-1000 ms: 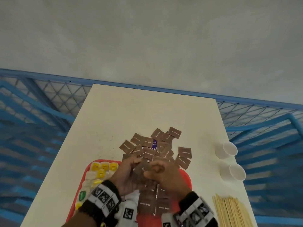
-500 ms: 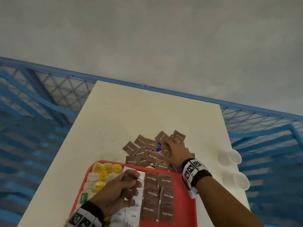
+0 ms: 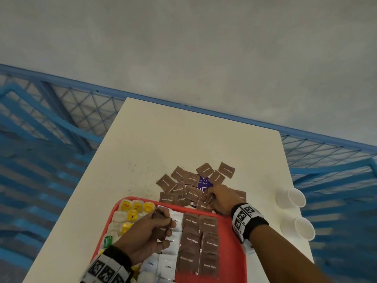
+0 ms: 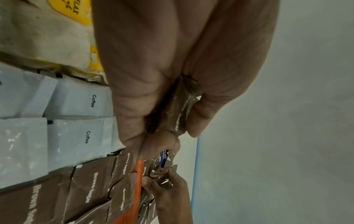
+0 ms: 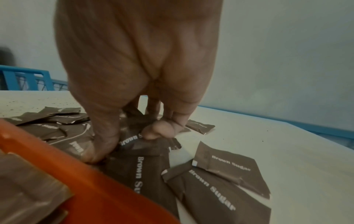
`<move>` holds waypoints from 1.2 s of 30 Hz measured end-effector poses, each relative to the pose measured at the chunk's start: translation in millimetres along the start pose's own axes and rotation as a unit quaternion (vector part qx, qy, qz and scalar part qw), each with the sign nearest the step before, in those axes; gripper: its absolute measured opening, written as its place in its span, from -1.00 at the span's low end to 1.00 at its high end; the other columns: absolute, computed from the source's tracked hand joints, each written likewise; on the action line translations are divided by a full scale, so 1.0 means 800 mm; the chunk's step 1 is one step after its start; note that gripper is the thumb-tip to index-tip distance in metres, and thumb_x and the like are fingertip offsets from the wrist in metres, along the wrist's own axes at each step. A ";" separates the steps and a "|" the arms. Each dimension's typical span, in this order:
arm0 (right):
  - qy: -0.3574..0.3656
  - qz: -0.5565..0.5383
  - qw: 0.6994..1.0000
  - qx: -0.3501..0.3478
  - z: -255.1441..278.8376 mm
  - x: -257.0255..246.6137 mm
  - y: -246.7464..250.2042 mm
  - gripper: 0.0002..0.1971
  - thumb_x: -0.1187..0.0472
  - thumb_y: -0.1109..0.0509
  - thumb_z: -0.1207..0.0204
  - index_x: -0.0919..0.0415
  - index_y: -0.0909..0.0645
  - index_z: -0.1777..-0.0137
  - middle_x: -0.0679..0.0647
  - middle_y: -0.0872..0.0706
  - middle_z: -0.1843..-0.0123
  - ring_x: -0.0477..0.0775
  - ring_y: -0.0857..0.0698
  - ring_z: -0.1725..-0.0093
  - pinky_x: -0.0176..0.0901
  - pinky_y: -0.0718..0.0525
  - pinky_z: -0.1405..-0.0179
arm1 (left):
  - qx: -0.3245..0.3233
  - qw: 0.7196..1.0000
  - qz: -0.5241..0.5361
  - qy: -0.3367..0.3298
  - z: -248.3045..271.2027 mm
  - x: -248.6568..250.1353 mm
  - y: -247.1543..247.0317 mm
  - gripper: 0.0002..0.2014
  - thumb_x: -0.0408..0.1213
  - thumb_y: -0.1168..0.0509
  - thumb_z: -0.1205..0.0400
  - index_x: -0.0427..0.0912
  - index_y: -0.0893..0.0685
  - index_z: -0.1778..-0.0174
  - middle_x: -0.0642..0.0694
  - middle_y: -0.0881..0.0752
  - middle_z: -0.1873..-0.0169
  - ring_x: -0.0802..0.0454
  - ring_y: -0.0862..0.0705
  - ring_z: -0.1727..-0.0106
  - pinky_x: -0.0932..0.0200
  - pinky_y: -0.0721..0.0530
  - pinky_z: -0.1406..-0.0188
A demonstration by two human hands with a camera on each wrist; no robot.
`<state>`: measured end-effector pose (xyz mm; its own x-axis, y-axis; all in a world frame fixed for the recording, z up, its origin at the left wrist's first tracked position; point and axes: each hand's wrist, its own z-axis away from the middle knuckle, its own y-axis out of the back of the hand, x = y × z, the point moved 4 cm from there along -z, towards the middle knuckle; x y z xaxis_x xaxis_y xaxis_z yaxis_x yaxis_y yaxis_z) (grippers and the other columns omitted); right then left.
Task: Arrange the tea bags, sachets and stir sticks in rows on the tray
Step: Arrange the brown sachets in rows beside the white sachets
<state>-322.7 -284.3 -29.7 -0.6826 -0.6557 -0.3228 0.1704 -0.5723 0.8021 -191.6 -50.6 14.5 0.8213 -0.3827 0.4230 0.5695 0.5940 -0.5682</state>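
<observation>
A red tray sits at the table's near edge. It carries tea bags with yellow tags on the left, white coffee sachets in the middle and brown sugar sachets in two columns on the right. My left hand hovers over the coffee sachets and grips a small stack of brown sachets. My right hand reaches past the tray's far rim into a loose pile of brown sugar sachets. There its thumb and fingers pinch one sachet.
A purple sachet lies within the loose pile. Two white paper cups lie on their sides at the table's right edge. Blue mesh railing runs behind and beside the table. Dark specks dot the tabletop left of the pile.
One second ago both hands met at the tray's far edge. My right hand has since gone out to the pile and pinched a sachet. My left hand stayed over the tray with its stack.
</observation>
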 end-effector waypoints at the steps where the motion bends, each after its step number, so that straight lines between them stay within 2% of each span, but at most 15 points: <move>1: 0.002 -0.005 1.000 0.001 0.001 0.000 0.001 -0.78 0.32 -0.50 -0.38 -0.02 -0.73 0.08 -0.02 -0.77 -0.08 0.06 -0.75 -0.07 -0.02 -0.74 -0.05 | -0.002 1.000 -0.003 -0.003 0.002 0.002 -0.002 -0.91 -0.47 -0.31 -0.60 -0.21 -0.60 0.07 -0.27 -0.64 0.25 -0.09 -0.55 0.35 0.15 -0.50 0.47; 4: -0.024 -0.031 0.998 0.055 0.008 0.005 0.017 -0.83 0.28 -0.45 -0.40 -0.07 -0.70 0.17 -0.06 -0.78 0.05 0.01 -0.74 0.04 -0.07 -0.74 0.02 | 0.001 1.000 -0.012 -0.017 0.007 0.005 -0.005 -0.86 -0.45 -0.33 -0.58 -0.26 -0.68 -0.03 -0.25 -0.58 0.29 -0.08 -0.55 0.38 0.14 -0.53 0.49; 7: -0.054 -0.114 0.986 0.109 0.015 0.019 0.039 -0.92 0.23 -0.50 -0.43 0.03 -0.70 0.22 -0.09 -0.75 0.21 -0.10 -0.72 0.24 -0.18 -0.74 0.20 | 0.008 1.000 -0.012 -0.023 0.009 0.004 -0.003 -0.74 -0.40 -0.36 -0.57 -0.29 -0.67 -0.18 -0.23 -0.58 0.31 -0.07 -0.54 0.41 0.16 -0.53 0.53; 9: -0.056 -0.181 0.970 0.153 0.026 0.024 0.059 -0.91 0.22 -0.60 -0.41 0.08 -0.74 0.17 -0.13 -0.74 0.23 -0.24 -0.67 0.25 -0.44 -0.60 0.25 | 0.005 1.000 -0.012 -0.024 0.011 0.004 -0.007 -0.74 -0.35 -0.37 -0.56 -0.33 -0.67 -0.16 -0.24 -0.60 0.30 -0.06 -0.54 0.41 0.17 -0.53 0.54; 12: -0.068 -0.296 0.932 0.197 0.048 0.032 0.082 -0.88 0.22 -0.64 -0.39 0.12 -0.74 0.17 -0.06 -0.76 0.22 -0.23 -0.72 0.26 -0.48 -0.59 0.21 | 0.002 1.000 -0.012 -0.018 0.012 0.001 -0.015 -0.74 -0.27 -0.39 -0.53 -0.33 -0.68 -0.08 -0.26 -0.67 0.25 -0.05 -0.56 0.40 0.16 -0.56 0.53; 14: -0.072 -0.382 0.904 0.177 0.064 0.030 0.087 -0.86 0.17 -0.66 -0.36 0.11 -0.75 0.16 0.07 -0.80 0.21 -0.07 -0.78 0.22 -0.25 -0.69 0.07 | 0.001 1.000 -0.014 -0.017 0.012 -0.001 -0.022 -0.72 -0.22 -0.41 -0.52 -0.31 -0.68 -0.07 -0.26 -0.69 0.22 -0.04 -0.57 0.39 0.16 -0.58 0.53; 16: -0.071 -0.446 0.883 0.125 0.087 0.013 0.086 -0.81 0.16 -0.63 -0.39 0.17 -0.75 0.05 0.20 -0.80 0.21 0.08 -0.75 0.30 -0.06 -0.68 0.16 | 0.001 1.000 -0.020 -0.017 0.013 -0.001 -0.031 -0.68 -0.15 -0.43 -0.52 -0.29 -0.66 -0.08 -0.25 -0.69 0.22 -0.03 -0.59 0.39 0.16 -0.61 0.52; 19: -0.047 -0.487 0.872 0.026 0.128 -0.033 0.069 -0.78 0.22 -0.54 -0.51 0.32 -0.72 -0.08 0.07 -0.73 0.33 -0.14 -0.56 0.51 -0.34 -0.50 0.51 | -0.007 0.998 -0.050 -0.034 0.016 -0.004 -0.047 -0.59 -0.04 -0.51 -0.45 -0.24 -0.65 -0.06 -0.19 -0.69 0.25 0.00 -0.59 0.37 0.15 -0.61 0.46; 22: -0.016 -0.509 0.859 -0.054 0.161 -0.080 0.029 -0.81 0.14 -0.59 -0.45 0.14 -0.77 -0.03 -0.01 -0.70 0.35 -0.15 -0.52 0.50 -0.36 -0.48 0.49 | -0.059 0.993 -0.093 -0.041 0.023 -0.016 -0.067 -0.57 0.02 -0.53 -0.50 -0.25 -0.75 -0.10 -0.20 -0.76 0.13 -0.04 -0.71 0.24 0.03 -0.68 0.22; 24: -0.002 -0.514 0.855 -0.064 0.174 -0.102 0.004 -0.82 0.11 -0.59 -0.46 0.05 -0.78 -0.05 0.02 -0.72 0.30 -0.13 -0.52 0.48 -0.35 -0.49 0.48 | -0.087 0.989 -0.112 -0.045 0.029 -0.028 -0.073 -0.65 -0.07 -0.40 -0.64 -0.27 -0.77 -0.17 -0.30 -0.80 -0.01 -0.14 -0.79 0.09 -0.02 -0.76 0.11; 26: -0.013 -0.546 0.836 -0.051 0.187 -0.114 -0.016 -0.81 0.16 -0.55 -0.51 0.13 -0.76 -0.10 0.01 -0.72 0.31 -0.17 -0.53 0.50 -0.41 -0.49 0.54 | -0.077 0.989 -0.116 -0.039 0.039 -0.038 -0.069 -0.74 -0.15 -0.36 -0.67 -0.25 -0.79 -0.13 -0.31 -0.81 0.04 -0.12 -0.80 0.14 0.08 -0.79 0.24; 28: -0.023 -0.603 0.796 -0.047 0.203 -0.120 -0.035 -0.87 0.24 -0.50 -0.54 0.27 -0.72 -0.03 -0.03 -0.72 0.38 -0.20 -0.55 0.53 -0.44 -0.50 0.58 | -0.042 0.993 -0.109 -0.026 0.047 -0.047 -0.051 -0.82 -0.21 -0.33 -0.69 -0.24 -0.75 -0.01 -0.25 -0.80 0.19 -0.05 -0.78 0.27 0.10 -0.77 0.32; 31: -0.018 -0.658 0.750 -0.062 0.229 -0.125 -0.065 -0.76 0.34 -0.51 -0.48 0.38 -0.67 -0.13 0.08 -0.80 0.17 -0.12 -0.66 0.36 -0.39 -0.63 0.42 | 0.007 0.995 -0.097 -0.006 0.059 -0.055 -0.019 -0.89 -0.35 -0.28 -0.73 -0.26 -0.66 -0.12 -0.27 -0.79 0.17 -0.12 -0.82 0.21 -0.07 -0.83 0.21; 33: -0.009 -0.655 0.753 -0.063 0.246 -0.132 -0.075 -0.68 0.39 -0.49 -0.48 0.37 -0.62 -0.23 0.08 -0.81 0.12 -0.11 -0.69 0.33 -0.37 -0.65 0.38 | 0.005 0.992 -0.127 0.013 0.068 -0.062 -0.002 -0.79 -0.36 -0.27 -0.73 -0.27 -0.65 -0.27 -0.31 -0.78 0.11 -0.16 -0.82 0.14 -0.15 -0.82 0.14; 36: 0.016 -0.578 0.816 -0.024 0.264 -0.146 -0.075 -0.71 0.40 -0.48 -0.53 0.42 -0.63 -0.24 -0.02 -0.76 0.31 -0.14 -0.61 0.50 -0.39 -0.53 0.52 | -0.026 0.990 -0.125 0.060 0.083 -0.081 0.002 -0.62 -0.11 -0.30 -0.70 -0.30 -0.66 -0.32 -0.35 -0.75 0.01 -0.23 -0.78 0.09 -0.16 -0.79 0.18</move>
<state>-403.2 -69.3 66.4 -0.3889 0.3241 -0.8624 -0.5456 -0.8353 -0.0678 -245.9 22.3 33.0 0.6514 -0.5958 0.4698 0.7533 0.4340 -0.4942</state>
